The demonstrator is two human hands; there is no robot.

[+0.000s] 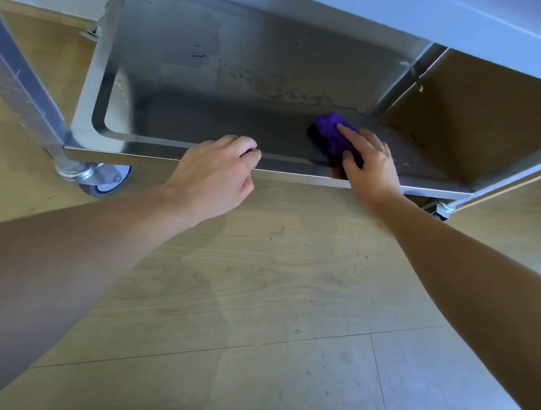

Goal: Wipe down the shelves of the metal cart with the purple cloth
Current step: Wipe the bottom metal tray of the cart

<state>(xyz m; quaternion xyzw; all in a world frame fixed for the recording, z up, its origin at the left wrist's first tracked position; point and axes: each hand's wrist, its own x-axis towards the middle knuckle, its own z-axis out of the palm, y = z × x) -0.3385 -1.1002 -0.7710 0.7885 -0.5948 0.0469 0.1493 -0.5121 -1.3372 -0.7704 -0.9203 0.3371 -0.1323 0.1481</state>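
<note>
The metal cart's bottom shelf [209, 75] is a shallow steel tray with smears and streaks across its surface. A bunched purple cloth [328, 134] lies on the shelf's right front part. My right hand [367, 161] lies over the cloth, index finger stretched along its top and thumb curled at its near side, pressing it to the metal. My left hand [219, 169] rests on the shelf's front rim [154, 151], fingers curled over the edge. The upper shelf's [416, 13] underside crosses the top of the view.
A caster wheel [104, 180] sits under the cart's front left corner, another [442, 211] at the front right. Upright posts stand at the left [12, 77] and right [409, 76]. A pale wooden floor [270, 288] lies below; a white wall runs at the far left.
</note>
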